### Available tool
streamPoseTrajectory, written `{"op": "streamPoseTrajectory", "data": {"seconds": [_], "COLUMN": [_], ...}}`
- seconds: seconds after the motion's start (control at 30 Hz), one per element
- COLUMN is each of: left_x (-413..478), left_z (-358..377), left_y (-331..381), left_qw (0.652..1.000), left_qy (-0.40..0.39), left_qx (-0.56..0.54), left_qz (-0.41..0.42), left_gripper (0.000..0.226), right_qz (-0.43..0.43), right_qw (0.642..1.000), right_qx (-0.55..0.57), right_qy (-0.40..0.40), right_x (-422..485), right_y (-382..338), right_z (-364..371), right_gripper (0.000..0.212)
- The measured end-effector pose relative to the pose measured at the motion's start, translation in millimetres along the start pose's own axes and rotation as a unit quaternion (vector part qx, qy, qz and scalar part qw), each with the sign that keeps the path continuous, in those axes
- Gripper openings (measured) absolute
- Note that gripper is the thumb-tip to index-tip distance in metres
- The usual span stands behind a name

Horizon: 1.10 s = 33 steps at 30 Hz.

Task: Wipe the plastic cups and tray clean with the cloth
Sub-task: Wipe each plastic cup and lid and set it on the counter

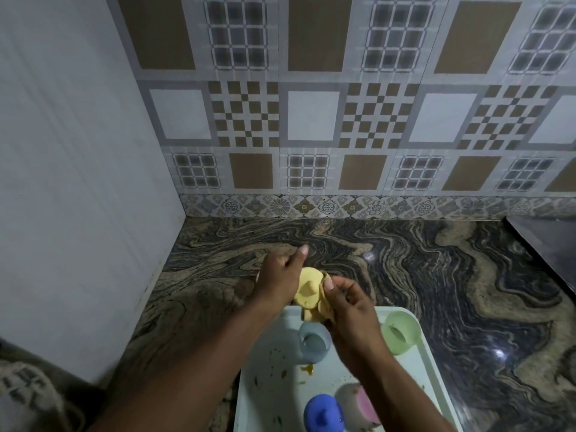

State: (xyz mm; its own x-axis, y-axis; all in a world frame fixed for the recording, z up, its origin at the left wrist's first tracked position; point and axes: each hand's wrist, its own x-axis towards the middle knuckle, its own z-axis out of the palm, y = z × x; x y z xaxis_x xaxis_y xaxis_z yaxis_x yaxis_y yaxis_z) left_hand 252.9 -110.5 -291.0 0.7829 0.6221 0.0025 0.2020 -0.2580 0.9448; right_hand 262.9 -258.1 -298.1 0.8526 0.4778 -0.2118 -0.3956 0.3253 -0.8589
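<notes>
Fingers of the left hand (280,275) curl round a pale yellow plastic cup (307,286), gripping it above the far left corner of the tray, with one digit sticking out toward the tiled wall (311,113). Just right of the cup, a crumpled tan cloth (313,314) is pressed against its side. The right hand (352,310) pinches the cloth there, thumb on top and the other fingers folded under the fabric. Below both hands, a pale mint rectangular plastic tray (274,369) sits on the swirled black-and-beige stone counter (452,275). On the tray, a grey-blue plastic cup (313,341) sits near the far left corner. A bright blue plastic cup (324,413) is at the near edge, with a pink-and-white plastic cup (363,402) just beside it on the right. A light green plastic cup (400,333) sits in the far right corner. Yellow-brown smears (307,367) spot the tray's bare floor.
</notes>
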Motion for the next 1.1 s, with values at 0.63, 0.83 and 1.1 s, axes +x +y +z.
{"op": "streamPoseTrajectory", "data": {"seconds": [0.63,0.83,1.1], "left_x": [-8.9,-3.7,-4.5], "left_z": [-2.6,21.5,4.6], "left_y": [17.0,38.9,35.6], "left_qw": [0.959,0.975,0.964], "left_qy": [-0.126,0.135,-0.089], "left_qx": [-0.096,-0.024,-0.104], "left_qz": [-0.237,-0.172,-0.228], "left_gripper": [0.062,0.056,0.054], "right_qz": [0.127,0.038,0.083], "right_qw": [0.988,0.997,0.982], "right_qx": [-0.086,-0.071,-0.167], "right_qy": [-0.026,0.020,-0.044], "right_x": [19.6,28.7,31.8], "right_y": [-37.0,-30.0,-53.6], "right_z": [-3.5,16.2,-1.7], "right_gripper": [0.006,0.025,0.024]}}
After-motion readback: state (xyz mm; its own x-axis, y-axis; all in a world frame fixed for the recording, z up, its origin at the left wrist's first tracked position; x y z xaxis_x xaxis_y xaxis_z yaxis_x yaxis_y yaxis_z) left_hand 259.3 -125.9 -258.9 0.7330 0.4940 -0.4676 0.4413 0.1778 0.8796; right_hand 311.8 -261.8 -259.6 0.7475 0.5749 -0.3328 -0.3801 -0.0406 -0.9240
